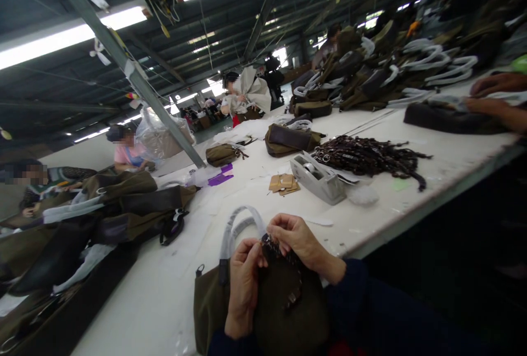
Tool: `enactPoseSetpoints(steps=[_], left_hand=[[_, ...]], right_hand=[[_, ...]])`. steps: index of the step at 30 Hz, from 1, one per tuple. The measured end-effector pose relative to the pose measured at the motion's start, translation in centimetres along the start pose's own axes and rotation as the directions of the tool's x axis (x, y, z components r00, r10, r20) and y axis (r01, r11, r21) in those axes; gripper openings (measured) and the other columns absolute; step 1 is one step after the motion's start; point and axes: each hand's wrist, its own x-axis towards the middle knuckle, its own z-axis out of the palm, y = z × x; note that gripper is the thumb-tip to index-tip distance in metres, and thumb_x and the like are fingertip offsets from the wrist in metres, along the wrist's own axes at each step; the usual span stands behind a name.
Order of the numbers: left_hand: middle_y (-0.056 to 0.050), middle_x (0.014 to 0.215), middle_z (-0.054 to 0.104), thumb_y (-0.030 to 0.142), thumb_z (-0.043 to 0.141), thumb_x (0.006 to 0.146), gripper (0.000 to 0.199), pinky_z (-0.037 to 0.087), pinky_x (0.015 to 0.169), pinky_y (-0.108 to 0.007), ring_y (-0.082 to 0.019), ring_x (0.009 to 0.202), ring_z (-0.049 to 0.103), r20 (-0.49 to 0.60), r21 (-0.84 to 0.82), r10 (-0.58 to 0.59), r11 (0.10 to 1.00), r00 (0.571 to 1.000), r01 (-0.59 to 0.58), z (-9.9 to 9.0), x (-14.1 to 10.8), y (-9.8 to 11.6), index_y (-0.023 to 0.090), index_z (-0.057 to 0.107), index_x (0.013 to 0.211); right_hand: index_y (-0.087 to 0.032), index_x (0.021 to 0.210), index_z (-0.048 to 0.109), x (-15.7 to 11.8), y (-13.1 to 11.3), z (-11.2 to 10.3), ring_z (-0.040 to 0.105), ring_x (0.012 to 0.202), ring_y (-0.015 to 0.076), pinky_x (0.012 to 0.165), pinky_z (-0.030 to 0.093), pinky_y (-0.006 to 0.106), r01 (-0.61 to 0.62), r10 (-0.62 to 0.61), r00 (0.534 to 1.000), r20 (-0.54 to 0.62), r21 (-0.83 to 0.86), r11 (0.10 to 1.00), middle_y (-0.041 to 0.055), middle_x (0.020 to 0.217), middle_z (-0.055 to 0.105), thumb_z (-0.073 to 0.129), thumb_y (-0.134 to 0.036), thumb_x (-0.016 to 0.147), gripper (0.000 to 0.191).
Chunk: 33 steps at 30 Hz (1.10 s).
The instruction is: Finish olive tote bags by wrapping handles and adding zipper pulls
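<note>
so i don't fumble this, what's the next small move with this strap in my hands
Probably run the dark brown strap with a metal fitting straight between your fingers first: the left hand and right hand pinch it together above the olive canvas bag, and its lower length hangs in a loose curve.

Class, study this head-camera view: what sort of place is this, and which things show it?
Probably a handbag factory workshop: a long white worktable lined with workers, heaps of olive-and-brown handbags with plastic-wrapped handles, and a pile of dark strap trim with metal rings.
</note>
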Motion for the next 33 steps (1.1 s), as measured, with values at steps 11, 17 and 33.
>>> enactPoseSetpoints(steps=[11, 17, 33], left_hand=[[0.005, 0.063, 0.051, 0.031, 0.069, 0.085, 0.016, 0.037, 0.057, -0.019, -0.006, 0.058, 0.043, -0.007, -0.008, 0.004, 1.000, 1.000, -0.004, 0.1, 0.0, 0.1, 0.016, 0.064, 0.083], [0.005, 0.061, 0.050, 0.034, 0.071, 0.083, 0.020, 0.036, 0.055, -0.018, -0.006, 0.056, 0.042, -0.009, -0.024, -0.008, 1.000, 1.000, 0.008, 0.2, -0.2, 0.3, 0.016, 0.063, 0.081], [0.007, 0.055, 0.050, 0.035, 0.071, 0.083, 0.021, 0.030, 0.050, -0.019, -0.005, 0.049, 0.042, -0.066, 0.025, 0.020, 1.000, 0.998, -0.019, 0.1, -0.1, 0.2, 0.015, 0.063, 0.080]], right_hand=[[-0.015, 0.082, 0.067, -0.1, -0.3, 0.2, 0.050, 0.049, 0.0056, 0.051, 0.040, 0.018, 0.003, -0.003, 1.000, 0.022, -0.007, 1.000, -0.0046, 0.060, 0.059, 0.077, -0.039, 0.075, 0.027], [-0.015, 0.081, 0.066, 0.1, -0.1, 0.3, 0.046, 0.047, 0.0052, 0.046, 0.038, 0.019, 0.002, -0.001, 1.000, 0.012, -0.102, 0.995, -0.0040, 0.066, 0.059, 0.076, -0.042, 0.076, 0.030], [-0.017, 0.085, 0.065, -0.1, 1.4, 0.4, 0.044, 0.050, 0.0069, 0.047, 0.035, 0.021, -0.003, 0.016, 0.999, 0.043, -0.282, 0.959, -0.0040, 0.065, 0.055, 0.070, -0.048, 0.082, 0.032]])
